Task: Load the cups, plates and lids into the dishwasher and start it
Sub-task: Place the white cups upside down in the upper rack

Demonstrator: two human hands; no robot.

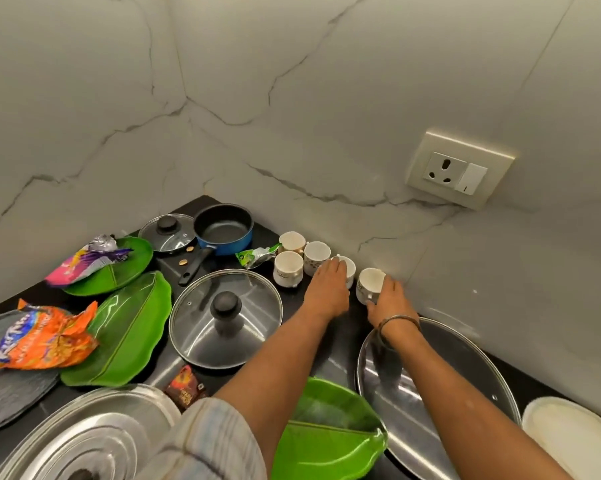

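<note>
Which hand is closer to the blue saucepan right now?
Left. The left hand rests on a cup just right of the blue saucepan; the right hand holds another cup farther right.

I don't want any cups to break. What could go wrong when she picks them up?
1. Each hand takes one cup: the left hand covers one, the right hand grips another. A one-handed hold may slip.
2. Three more cups stand packed close beside them; a bump could tip them.
3. The forearms cross over a glass lid and a green plate, which a sleeve might knock.
</note>
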